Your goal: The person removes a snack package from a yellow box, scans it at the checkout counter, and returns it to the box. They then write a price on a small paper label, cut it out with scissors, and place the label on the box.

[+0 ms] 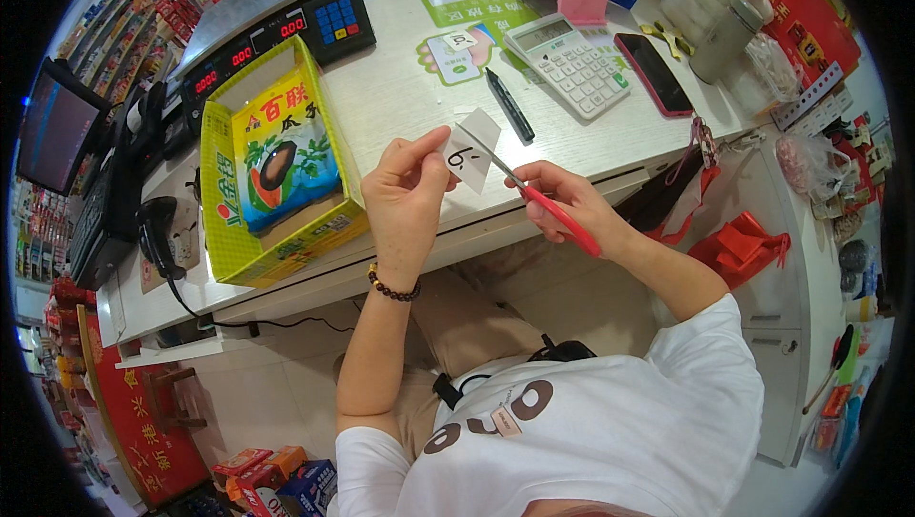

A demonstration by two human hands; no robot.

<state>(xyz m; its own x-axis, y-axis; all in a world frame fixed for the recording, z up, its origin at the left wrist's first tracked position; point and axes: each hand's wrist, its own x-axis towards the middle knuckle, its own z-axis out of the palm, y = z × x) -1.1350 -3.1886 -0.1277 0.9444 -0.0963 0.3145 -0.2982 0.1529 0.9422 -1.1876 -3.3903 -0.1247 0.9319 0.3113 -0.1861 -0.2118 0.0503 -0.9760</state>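
Observation:
Between thumb and fingers, my left hand [409, 192] pinches a small white paper piece [473, 151] with a handwritten black mark. Red-handled scissors [549, 211] are in my right hand [572, 204], with their blades pointing up and left over the paper's upper part. Whether the blades are parted is hard to tell. On the counter beyond lies a black marker pen [510, 104]. Another small marked paper slip [460, 41] rests on a green hand-shaped printed card [450, 68] farther back.
A yellow-green carton [279, 263] holding a seed packet [282, 152] stands to my left, beside a price scale [279, 31] and barcode scanner [159, 235]. A calculator [572, 67] and red-edged phone [653, 74] lie to the right. The counter's front edge runs below my hands.

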